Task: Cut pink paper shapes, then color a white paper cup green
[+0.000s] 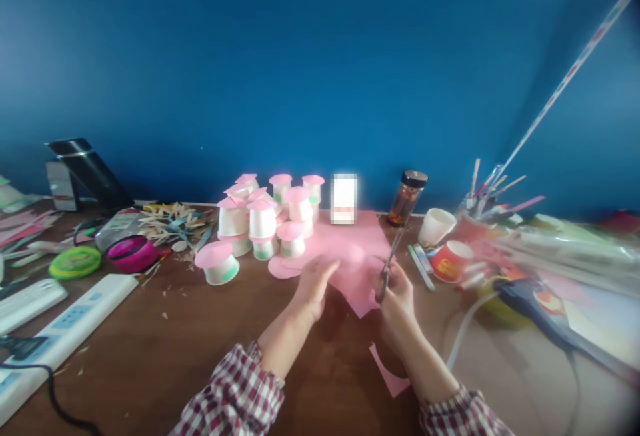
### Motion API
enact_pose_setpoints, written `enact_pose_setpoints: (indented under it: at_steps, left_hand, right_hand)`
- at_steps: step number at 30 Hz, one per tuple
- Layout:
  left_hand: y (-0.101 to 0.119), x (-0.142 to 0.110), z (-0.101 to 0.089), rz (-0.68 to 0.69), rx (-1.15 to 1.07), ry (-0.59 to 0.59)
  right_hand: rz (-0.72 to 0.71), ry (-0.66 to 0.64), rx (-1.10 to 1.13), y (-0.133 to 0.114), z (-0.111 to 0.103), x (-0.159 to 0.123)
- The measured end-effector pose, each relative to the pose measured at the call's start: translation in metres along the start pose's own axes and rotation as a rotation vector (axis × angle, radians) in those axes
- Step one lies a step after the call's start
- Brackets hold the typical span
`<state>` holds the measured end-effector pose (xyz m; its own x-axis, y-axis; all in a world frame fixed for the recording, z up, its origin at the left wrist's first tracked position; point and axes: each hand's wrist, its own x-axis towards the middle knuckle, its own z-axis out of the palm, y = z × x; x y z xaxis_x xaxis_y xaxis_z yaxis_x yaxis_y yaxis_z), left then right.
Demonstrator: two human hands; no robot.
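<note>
Right hand [400, 295] grips scissors [385, 275] toward the back edge of the table [170, 356], presumably for safety. Left hand [316, 284] gripping? Can't tell.

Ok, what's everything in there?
Wall: one, blue, back
Table: one, brown, below
Covered cups: many, white, centre left
Paper: many pieces, pink, centre
Scissors: one, grey, centre right
Jar: one, amber, right
Loose cups: two, white, red, right
Blurry tool: one, dark, right
Other clutter: uncountable, mixed, right
Flask: one, black, left
Strips: many, cream, left
Round items: two, green, magenta, left
Power strip: one, white, left
Sleeves: two, checked, bottom
Left hand: one, bare, by paper
Right hand: one, bare, holding scissors
</note>
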<state>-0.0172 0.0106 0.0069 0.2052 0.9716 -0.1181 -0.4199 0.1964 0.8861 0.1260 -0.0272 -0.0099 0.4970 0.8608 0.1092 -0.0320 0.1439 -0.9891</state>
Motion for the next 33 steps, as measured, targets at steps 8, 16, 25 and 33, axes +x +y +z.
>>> enact_pose_setpoints:
  at_steps: [8,16,25,33]
  left_hand:
    - [-0.034,-0.014,0.017,-0.097,-0.416,-0.080]
    - [-0.024,-0.012,0.010,0.018,-0.064,0.034]
    - [-0.021,0.011,-0.019,0.010,0.054,0.286]
    - [-0.016,0.015,-0.017,0.084,-0.045,0.402]
  right_hand:
    - [0.092,0.086,0.237,0.002,0.002,0.001]
    - [-0.029,-0.087,-0.267,0.000,0.000,0.000]
    - [-0.321,-0.366,-0.325,-0.018,-0.012,-0.008]
    - [-0.136,-0.304,-0.213,-0.018,-0.012,-0.004]
